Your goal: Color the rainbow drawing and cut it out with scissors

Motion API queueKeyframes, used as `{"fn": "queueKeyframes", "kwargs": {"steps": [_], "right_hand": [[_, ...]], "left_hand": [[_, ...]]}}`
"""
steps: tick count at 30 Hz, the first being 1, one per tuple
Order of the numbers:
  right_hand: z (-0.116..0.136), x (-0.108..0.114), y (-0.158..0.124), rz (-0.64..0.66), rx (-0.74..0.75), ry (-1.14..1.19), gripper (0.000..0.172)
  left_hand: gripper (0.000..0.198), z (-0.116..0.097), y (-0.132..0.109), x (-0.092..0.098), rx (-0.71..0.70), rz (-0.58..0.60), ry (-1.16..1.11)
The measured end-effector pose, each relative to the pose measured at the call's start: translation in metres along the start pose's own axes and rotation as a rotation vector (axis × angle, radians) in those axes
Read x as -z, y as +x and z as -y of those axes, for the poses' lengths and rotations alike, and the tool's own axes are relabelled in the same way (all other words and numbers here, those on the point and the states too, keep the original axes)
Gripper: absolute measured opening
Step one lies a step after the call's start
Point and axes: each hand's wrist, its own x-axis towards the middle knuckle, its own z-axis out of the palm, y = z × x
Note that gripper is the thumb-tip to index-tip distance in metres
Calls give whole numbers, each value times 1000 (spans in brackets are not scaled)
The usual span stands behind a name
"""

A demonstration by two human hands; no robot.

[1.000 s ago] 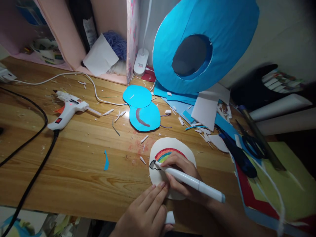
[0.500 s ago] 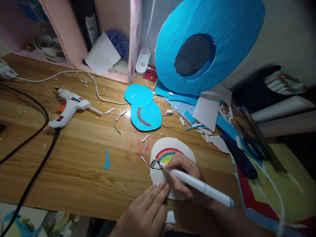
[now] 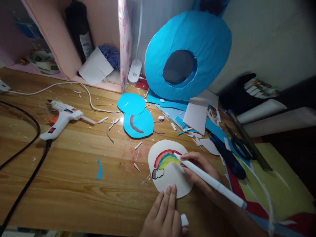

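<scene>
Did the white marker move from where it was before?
Yes. The marker tip left the little cloud and went rightward to the other end of the rainbow.

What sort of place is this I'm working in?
Likely a home craft desk: a hot glue gun, blue paper cutouts on the wooden tabletop, and a marker in the right hand.

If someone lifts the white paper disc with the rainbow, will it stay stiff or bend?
Probably it bends: the paper disc looks thin and lies flat on the desk. It likely slides easily, since the left hand pins its edge.
</scene>
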Motion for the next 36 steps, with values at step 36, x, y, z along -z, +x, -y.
{"fn": "queueKeyframes", "kwargs": {"steps": [36], "right_hand": [[-2,-42,-5,101,213,-40,12]], "left_hand": [[37,0,13,1,-65,247,-50]]}}
